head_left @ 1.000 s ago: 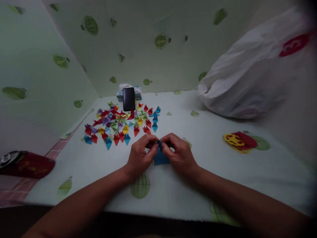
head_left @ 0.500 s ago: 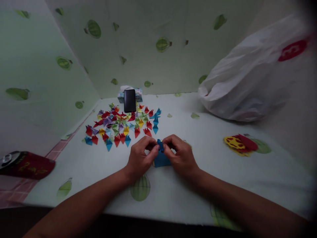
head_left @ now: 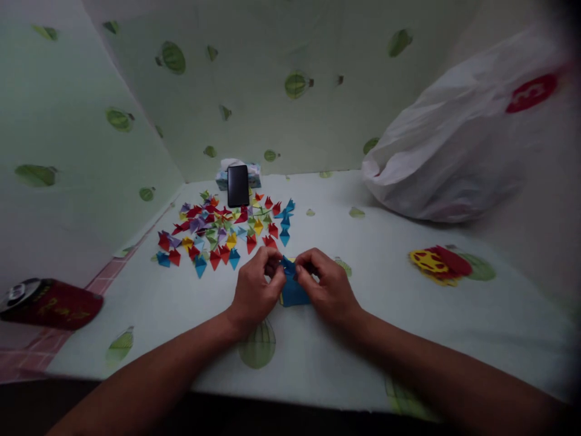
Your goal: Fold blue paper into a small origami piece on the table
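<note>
Between my fingertips is a small folded piece of blue paper (head_left: 288, 265), its pointed tip showing at the top. My left hand (head_left: 259, 281) pinches its left side, and my right hand (head_left: 327, 283) pinches the right. Fingers hide part of the fold. Just below, a stack of blue paper (head_left: 295, 295) with a yellow edge lies flat on the table. Beyond my left hand spread many small folded paper pieces (head_left: 222, 255) in red, blue, yellow, green and purple.
A dark phone (head_left: 238, 186) leans on a tissue box (head_left: 255, 175) at the back. A red can (head_left: 52, 304) stands at the left edge. On the right are red and yellow cutouts (head_left: 438, 264) and a bulky white plastic bag (head_left: 436, 157).
The blue folded paper has turned in my fingers, and its pointed tip now shows to the upper left. My hands have shifted only slightly.
</note>
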### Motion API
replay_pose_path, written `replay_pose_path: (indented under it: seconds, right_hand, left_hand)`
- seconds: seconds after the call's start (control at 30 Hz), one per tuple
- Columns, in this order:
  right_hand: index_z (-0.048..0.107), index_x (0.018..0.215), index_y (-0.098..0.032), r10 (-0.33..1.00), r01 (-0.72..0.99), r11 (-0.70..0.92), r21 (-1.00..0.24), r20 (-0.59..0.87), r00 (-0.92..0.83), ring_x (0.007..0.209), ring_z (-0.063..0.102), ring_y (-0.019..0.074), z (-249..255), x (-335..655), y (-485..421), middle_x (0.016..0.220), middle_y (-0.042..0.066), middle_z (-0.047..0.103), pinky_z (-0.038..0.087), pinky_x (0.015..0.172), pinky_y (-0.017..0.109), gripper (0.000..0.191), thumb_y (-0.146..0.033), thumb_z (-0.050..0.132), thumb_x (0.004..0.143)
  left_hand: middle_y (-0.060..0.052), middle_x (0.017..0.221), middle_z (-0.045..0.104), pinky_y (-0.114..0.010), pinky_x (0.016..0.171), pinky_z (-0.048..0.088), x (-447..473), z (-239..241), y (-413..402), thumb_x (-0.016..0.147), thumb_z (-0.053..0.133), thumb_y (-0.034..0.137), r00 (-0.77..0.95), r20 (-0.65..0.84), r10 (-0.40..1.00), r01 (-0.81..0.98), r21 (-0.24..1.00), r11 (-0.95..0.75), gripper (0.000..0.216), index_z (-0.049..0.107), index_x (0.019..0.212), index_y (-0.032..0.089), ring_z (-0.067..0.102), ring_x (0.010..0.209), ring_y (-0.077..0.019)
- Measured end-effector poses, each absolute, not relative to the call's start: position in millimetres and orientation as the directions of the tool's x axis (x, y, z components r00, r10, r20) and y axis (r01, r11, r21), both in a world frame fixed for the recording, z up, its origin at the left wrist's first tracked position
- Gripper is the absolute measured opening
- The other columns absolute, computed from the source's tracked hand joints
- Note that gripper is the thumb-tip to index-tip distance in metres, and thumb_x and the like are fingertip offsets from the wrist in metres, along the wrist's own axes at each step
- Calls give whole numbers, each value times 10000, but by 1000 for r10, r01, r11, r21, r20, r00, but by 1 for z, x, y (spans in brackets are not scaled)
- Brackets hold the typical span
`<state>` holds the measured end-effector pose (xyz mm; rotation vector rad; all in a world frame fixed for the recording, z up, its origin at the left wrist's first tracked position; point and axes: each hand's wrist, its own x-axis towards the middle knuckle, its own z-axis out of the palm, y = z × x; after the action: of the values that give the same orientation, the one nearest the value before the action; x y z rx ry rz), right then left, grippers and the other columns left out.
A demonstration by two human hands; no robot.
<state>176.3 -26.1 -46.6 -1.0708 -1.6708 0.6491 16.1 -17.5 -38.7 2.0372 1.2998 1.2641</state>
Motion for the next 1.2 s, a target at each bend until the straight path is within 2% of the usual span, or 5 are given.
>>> replay_pose_path:
  seconds: [0.3,0.53,0.77,0.93,1.2]
  right_hand:
    - [526,932,-179,838,452,535,-714,515,-180,741,555,170,-49,176,-29,851,54,590,455,671,291,150,-76,527,823]
    - [540,992,-168,811,502,573,-648,537,-232,768,564,191,-49,176,-31,910,81,605,468,690,316,167,-89,521,846]
    - [536,824,-172,795,570,579,-583,558,-237,731,545,190,-47,178,-29,817,72,576,432,660,310,98,-99,484,864]
    - [473,700,-193,850,550,479,-685,519,-94,620,489,145,-44,179,-26,689,17,532,364,585,269,160,-114,520,830]
    - [452,629,-199,949,465,273,-842,316,16,542,436,113,-36,179,-24,577,-26,495,328,532,241,163,-152,534,763]
  left_hand:
    - [-31,869,667,-259,673,520,15,-44,-18,845,525,68,341,628,700,592,435,-678,217,542,1022,193,644,709,-143]
    - [-29,848,667,-256,666,530,14,-42,-17,846,530,62,340,610,715,571,470,-673,222,543,1027,189,650,709,-146]
    - [-40,875,676,-254,660,531,15,-44,-19,860,543,71,374,624,686,560,437,-703,212,544,1039,184,652,711,-147]
    - [-34,879,685,-255,673,536,12,-45,-16,877,549,85,333,615,715,606,441,-662,190,557,1035,191,668,721,-148]
    - [-22,894,676,-262,714,542,8,-45,-12,908,548,123,305,585,751,583,509,-633,197,570,1085,206,666,750,-139]
